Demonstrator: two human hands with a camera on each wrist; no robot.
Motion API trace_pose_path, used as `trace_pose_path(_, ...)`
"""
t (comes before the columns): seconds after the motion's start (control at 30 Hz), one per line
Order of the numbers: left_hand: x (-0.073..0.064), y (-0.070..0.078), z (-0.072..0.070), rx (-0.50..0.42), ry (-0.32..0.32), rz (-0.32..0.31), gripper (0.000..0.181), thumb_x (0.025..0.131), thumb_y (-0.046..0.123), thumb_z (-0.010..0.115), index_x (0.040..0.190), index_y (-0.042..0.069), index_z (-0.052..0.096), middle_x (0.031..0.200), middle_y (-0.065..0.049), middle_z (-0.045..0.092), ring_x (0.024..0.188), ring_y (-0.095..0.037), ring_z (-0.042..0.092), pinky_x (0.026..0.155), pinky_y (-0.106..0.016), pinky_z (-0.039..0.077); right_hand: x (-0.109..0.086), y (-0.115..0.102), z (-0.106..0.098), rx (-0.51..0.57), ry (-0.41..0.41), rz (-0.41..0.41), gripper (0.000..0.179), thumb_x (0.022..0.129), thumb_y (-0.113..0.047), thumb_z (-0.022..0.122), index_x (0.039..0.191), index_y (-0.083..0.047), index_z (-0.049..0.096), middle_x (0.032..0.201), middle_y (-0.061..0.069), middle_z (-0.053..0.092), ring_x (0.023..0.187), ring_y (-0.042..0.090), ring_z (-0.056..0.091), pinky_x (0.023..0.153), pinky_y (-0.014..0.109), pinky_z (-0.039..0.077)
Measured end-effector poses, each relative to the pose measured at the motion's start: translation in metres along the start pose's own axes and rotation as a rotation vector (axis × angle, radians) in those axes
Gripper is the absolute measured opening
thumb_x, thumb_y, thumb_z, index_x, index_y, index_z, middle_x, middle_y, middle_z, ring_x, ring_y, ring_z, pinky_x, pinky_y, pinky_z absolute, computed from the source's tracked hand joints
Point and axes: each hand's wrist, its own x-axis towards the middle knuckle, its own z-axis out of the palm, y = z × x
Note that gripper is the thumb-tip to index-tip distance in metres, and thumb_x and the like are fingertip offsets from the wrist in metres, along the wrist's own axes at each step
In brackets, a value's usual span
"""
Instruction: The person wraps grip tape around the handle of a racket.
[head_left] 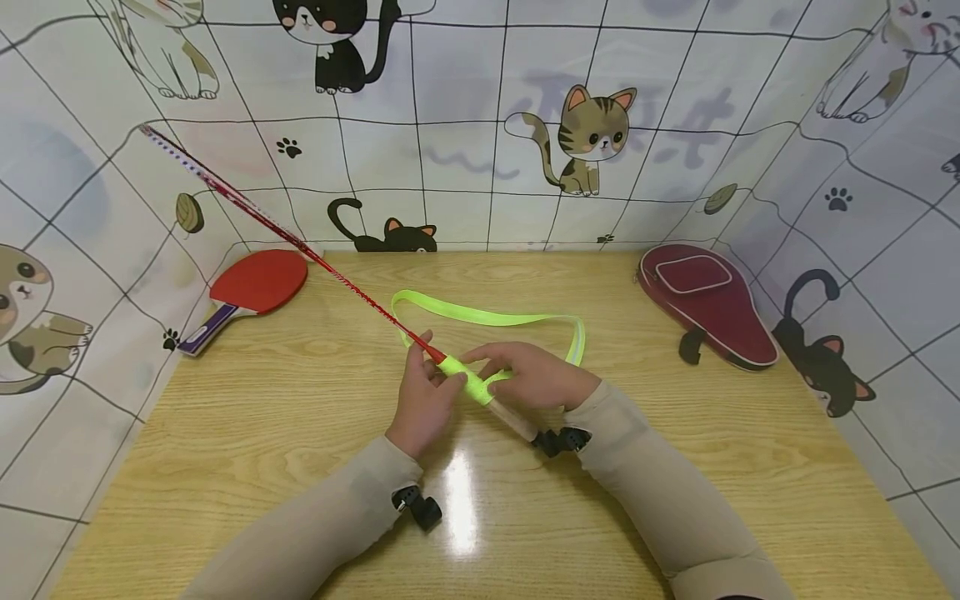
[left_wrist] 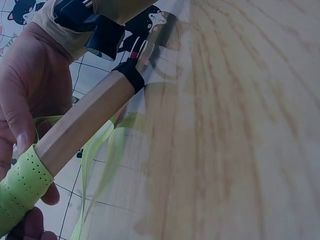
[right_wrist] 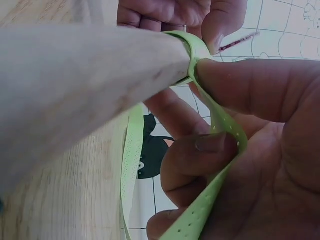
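A red badminton racket (head_left: 351, 287) is held at a slant, its head up to the far left and seen edge-on. Neon-green perforated grip tape (head_left: 467, 379) wraps the upper handle; the lower handle (left_wrist: 87, 112) is bare wood with a dark band near its end. My left hand (head_left: 422, 396) grips the wrapped part near the shaft, fingers beneath it. Between thumb and fingers, my right hand (head_left: 534, 371) pinches the tape at the wrap's lower edge. From there the loose tape (right_wrist: 200, 210) runs over the right fingers and loops behind both hands (head_left: 487, 317).
A red table tennis bat (head_left: 262, 282) rests at the back left of the wooden table (head_left: 300, 500). At the back right lies a dark red bat case (head_left: 705, 308). Cat-printed cloth (head_left: 465, 167) stands behind and along both sides.
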Motion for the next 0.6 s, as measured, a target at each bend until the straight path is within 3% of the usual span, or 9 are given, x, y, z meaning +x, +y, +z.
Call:
trace_pose_path(0.17,0.0,0.0006,0.0005,0.001,-0.007,-0.002,0.084,0.095,-0.004,0.06,0.166,0.009,0.017,0.138,-0.029,0.06,0.12,-0.037,0.066,0.088,-0.027,0.054,-0.0004,-0.0008,0.0001,-0.01,0.008,0.029,0.062,0.095,0.002,0.068,0.15,-0.025,0.059,0.128,0.006,0.073,0.12,0.022,0.069,0.102,0.047,0.054)
trace_pose_path(0.33,-0.0007,0.0014,0.001,0.009,-0.01,-0.009,0.084,0.093,-0.004,0.058,0.165,0.008,0.017,0.131,-0.027,0.062,0.11,-0.031,0.069,0.085,-0.027,0.054,0.0004,0.0005,0.0008,-0.058,0.03,0.022,0.059,0.093,-0.004,0.074,0.148,-0.023,0.061,0.116,0.003,0.074,0.113,0.02,0.068,0.096,0.044,0.054)
trace_pose_path(0.6,-0.001,0.001,0.0012,0.02,-0.006,0.014,0.085,0.097,0.007,0.072,0.165,0.01,0.019,0.116,-0.021,0.066,0.093,-0.023,0.07,0.081,-0.026,0.055,0.0013,0.0008,0.0016,-0.076,0.055,0.017,0.056,0.092,-0.006,0.078,0.144,-0.022,0.062,0.111,0.001,0.072,0.107,0.02,0.065,0.091,0.041,0.051)
